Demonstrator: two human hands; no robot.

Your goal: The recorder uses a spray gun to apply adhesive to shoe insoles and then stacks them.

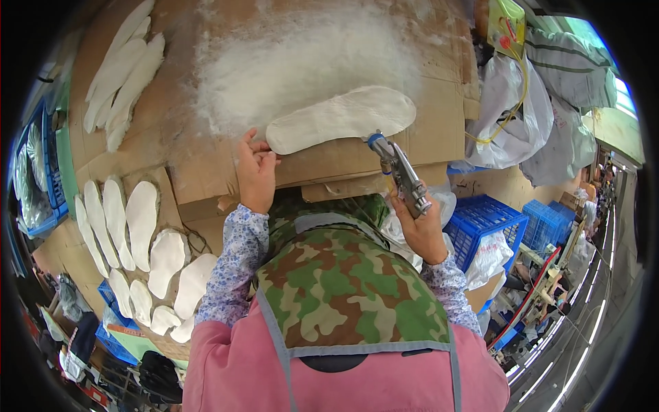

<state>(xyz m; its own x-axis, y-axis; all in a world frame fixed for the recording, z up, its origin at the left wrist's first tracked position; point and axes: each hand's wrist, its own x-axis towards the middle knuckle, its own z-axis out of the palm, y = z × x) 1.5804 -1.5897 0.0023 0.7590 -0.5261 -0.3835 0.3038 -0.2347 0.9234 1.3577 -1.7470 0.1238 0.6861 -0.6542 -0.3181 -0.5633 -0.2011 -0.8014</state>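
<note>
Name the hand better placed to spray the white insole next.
Right hand: it already grips the spray gun, nozzle at the insole. Left hand pins its heel end.

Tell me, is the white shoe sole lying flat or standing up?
Flat: the white insole lies on the cardboard, left hand at its end.

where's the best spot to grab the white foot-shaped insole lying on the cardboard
Probably the narrow heel end of the white foot-shaped insole, pinched from the person's left, where the left hand already touches it. That end hangs near the brown cardboard sheet's edge; the right hand holds the metal spray gun.
</note>
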